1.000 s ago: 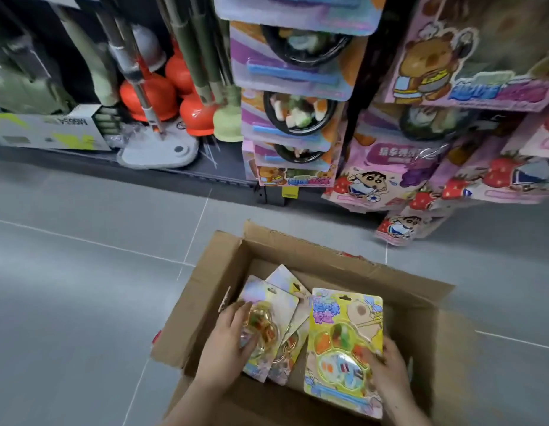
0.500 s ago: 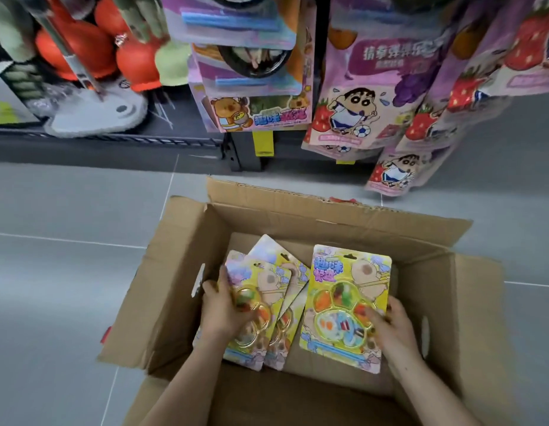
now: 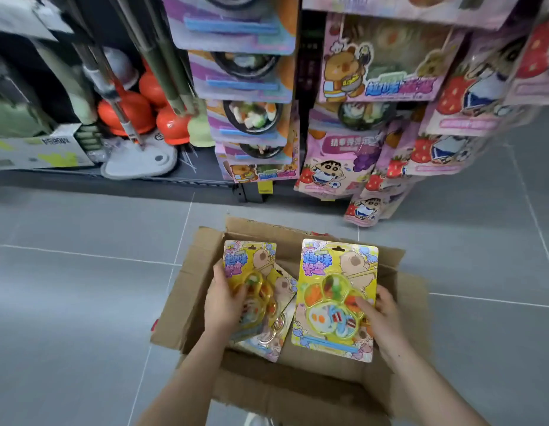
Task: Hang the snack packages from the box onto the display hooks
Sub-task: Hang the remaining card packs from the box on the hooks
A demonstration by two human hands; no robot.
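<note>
the snack packages [image 3: 336, 299] are bright yellow with blue lettering and a tan cartoon animal. the box [image 3: 402, 358] is plain brown cardboard; the floor [image 3: 67, 302] is grey tile with pale grout lines.

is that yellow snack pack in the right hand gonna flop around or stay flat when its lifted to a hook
Probably stays flat: the yellow snack pack stands straight though the right hand grips only one lower edge. It seems light, held by a few fingers. The glossy plastic blister may be a bit slippery.

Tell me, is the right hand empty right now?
No, the right hand grips a yellow snack package by its lower right edge, above the cardboard box.
</note>
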